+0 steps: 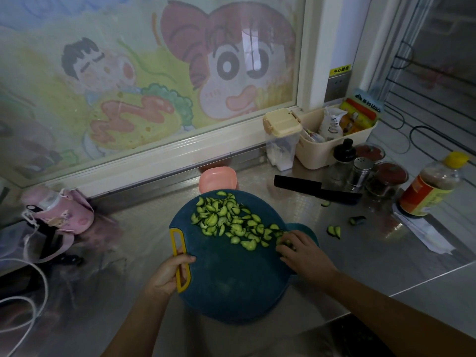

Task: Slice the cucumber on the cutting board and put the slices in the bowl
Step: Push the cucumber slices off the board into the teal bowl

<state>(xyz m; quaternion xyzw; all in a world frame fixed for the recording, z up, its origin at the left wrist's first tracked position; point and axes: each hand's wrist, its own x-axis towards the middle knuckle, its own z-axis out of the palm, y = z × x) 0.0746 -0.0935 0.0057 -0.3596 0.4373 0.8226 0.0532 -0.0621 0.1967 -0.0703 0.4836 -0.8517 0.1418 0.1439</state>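
Note:
A round dark teal cutting board (231, 279) with a yellow handle is held above the steel counter, its far edge over a pink bowl (218, 178). My left hand (168, 273) grips the yellow handle at the board's left side. Many cucumber slices (226, 220) lie spread across the far half of the board. My right hand (302, 252) rests on the board's right edge, its fingertips touching the nearest slices. A black knife (314, 189) lies on the counter to the right, away from both hands.
A few stray cucumber pieces (334, 231) lie on the counter right of the board. Jars, a shaker (358, 173), a sauce bottle (428, 186) and a cream basket (332, 145) crowd the back right. A pink cup (64, 212) and white cables sit at the left.

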